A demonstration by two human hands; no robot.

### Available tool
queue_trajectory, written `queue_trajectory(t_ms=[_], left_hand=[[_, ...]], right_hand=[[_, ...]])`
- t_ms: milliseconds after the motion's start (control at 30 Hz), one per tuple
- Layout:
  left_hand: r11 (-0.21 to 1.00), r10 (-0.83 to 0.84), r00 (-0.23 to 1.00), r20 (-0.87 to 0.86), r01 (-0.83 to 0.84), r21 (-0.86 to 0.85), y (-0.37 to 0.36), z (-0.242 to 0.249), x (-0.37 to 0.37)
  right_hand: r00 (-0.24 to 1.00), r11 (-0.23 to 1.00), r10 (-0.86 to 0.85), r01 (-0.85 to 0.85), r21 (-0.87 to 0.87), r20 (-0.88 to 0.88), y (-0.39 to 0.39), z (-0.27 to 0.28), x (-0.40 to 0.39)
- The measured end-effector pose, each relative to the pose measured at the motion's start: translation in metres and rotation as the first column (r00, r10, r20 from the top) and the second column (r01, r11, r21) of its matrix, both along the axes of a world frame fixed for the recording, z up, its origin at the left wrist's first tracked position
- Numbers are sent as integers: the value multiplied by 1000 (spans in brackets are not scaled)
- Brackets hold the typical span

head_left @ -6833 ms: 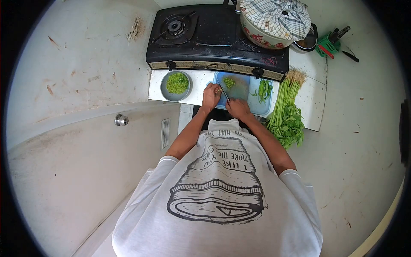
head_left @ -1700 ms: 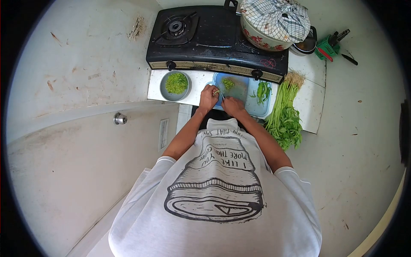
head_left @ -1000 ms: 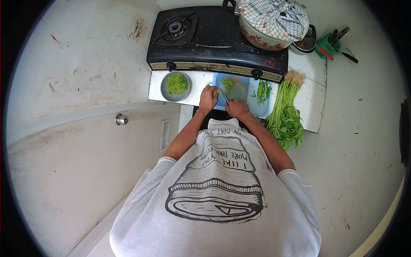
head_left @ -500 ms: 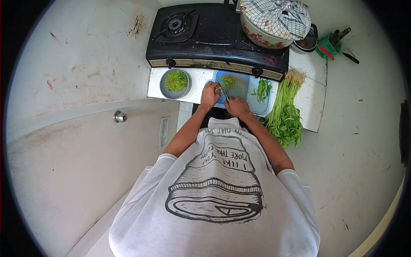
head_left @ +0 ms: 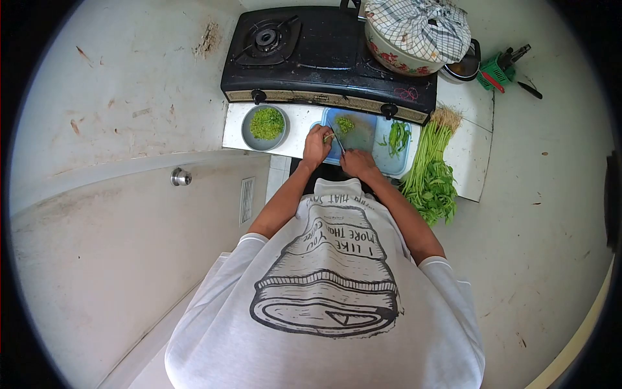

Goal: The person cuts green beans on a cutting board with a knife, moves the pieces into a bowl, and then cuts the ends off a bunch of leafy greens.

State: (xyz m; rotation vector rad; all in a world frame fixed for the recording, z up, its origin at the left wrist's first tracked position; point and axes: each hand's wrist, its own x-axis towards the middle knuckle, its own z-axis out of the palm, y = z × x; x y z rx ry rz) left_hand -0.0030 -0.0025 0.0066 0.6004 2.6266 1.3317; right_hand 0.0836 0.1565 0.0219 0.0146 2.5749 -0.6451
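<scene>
My right hand (head_left: 357,162) is closed round the handle of a knife (head_left: 337,137), its blade pointing up and left over a blue board (head_left: 368,141). Just left of the blade, my left hand (head_left: 317,144) is closed on some green stems (head_left: 328,137) at the board's left edge. A small heap of chopped greens (head_left: 345,124) lies beyond the blade. Loose green leaves (head_left: 398,137) rest on the board's right part. A grey bowl (head_left: 245,137) to the left holds chopped greens (head_left: 267,123).
A black gas stove (head_left: 324,48) stands behind the board, with a cloth-topped floral pot (head_left: 395,59) on it. A leafy bunch (head_left: 435,162) lies on the right. Farther right are a dark pan (head_left: 464,67), a green basket (head_left: 495,70) and a knife (head_left: 530,89).
Both hands keep nearly the same pose and place, with the knife and stems still held. Only very slight shifts show.
</scene>
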Motion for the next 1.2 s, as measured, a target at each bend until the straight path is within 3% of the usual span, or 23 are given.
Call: queue_trajectory(t_ms=[267,567,767,1200], left_hand=[[999,-15,1000,-1,15,-37,-1,-3,-3],[1000,17,999,43,-18,21,-2,-1,-2],[999,-9,1000,-14,9,-51,-1,3,-3],[1000,3,1000,2,-3,-10,0,7,0]], right_hand=[[998,998,-55,55,-18,-10,-4,0,-6],[1000,1000,-6,6,-2,12,5,7,1],[999,999,-39,39,7,-21,-5,-44,-6],[995,996,-76,73,-52,-57,2,-5,4]])
